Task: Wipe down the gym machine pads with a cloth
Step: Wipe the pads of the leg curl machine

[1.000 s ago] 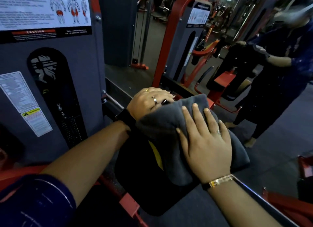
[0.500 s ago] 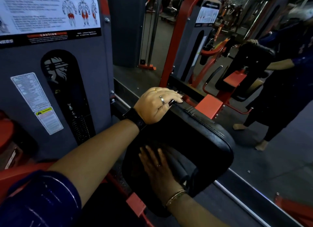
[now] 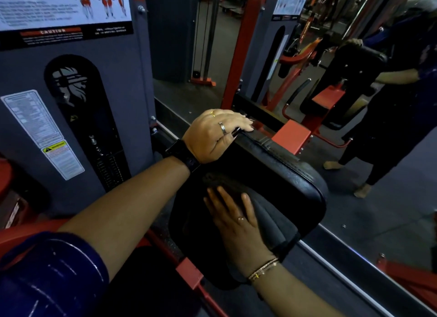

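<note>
Nearest, at the left, a blue sleeve is seen. The right hand, wearing one ring and a gold bracelet, is laid flat with straight fingers on the single grey cloth. The cloth is pressed against the near, lower part of the one black pad. The pad's upper face and rounded right edge are left uncovered. A strip of grey floor lies open between the pad and the mirror at the right.

Farther on, the pad's far left corner is gripped by the left hand, its fingers curled over the edge. Two rings and a black watch are worn on it. The hands are kept apart.

On the grey weight housing at the left, two stickers are counted: a white sticker and a yellow-headed sticker, both too small to be read. Above, on a poster with three muscle figures, "CAUTION" can be read.
</note>
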Available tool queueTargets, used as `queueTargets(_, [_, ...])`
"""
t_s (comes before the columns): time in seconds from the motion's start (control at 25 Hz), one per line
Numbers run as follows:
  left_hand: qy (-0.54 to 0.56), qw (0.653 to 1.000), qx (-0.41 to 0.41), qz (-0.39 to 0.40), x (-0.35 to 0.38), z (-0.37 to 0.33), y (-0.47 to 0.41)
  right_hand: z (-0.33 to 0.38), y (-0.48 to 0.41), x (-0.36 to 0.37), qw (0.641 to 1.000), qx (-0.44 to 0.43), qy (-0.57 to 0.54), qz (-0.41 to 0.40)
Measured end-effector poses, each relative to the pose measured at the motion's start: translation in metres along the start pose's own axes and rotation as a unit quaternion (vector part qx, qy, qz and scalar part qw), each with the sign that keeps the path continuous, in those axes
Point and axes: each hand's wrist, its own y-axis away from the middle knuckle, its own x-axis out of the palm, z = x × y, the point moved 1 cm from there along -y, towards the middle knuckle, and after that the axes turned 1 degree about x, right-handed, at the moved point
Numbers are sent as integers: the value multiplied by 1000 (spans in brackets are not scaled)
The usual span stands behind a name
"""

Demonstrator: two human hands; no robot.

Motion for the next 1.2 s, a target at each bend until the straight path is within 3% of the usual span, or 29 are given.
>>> queueTargets(0.16, [9, 1000, 17, -16, 0, 0, 1, -45, 37, -41, 996, 79, 34, -31])
queueTargets(0.32, [39, 996, -47, -59, 2, 5, 12, -91, -7, -76, 988, 147, 12, -47])
queueTargets(0.44, [12, 993, -93, -75, 11, 4, 31, -101, -34, -80, 987, 153, -40, -30])
queueTargets(0.72, [68, 956, -216, -186, 27, 4, 77, -90, 34, -62, 980, 172, -18, -98])
queueTargets(0.84, [97, 930, -286, -211, 45, 5, 122, -86, -6, -74, 986, 162, -6, -48])
queueTargets(1.0, [119, 912, -316, -234, 61, 0, 150, -66, -72, -72, 992, 119, 22, 38])
queueTargets(1.08, [154, 887, -358, -247, 65, 1, 160, -55, -82, -64, 993, 101, 40, 35])
queueTargets(1.2, [154, 889, -358, -240, 67, 1, 169, -55, -62, -57, 997, 40, 71, 6])
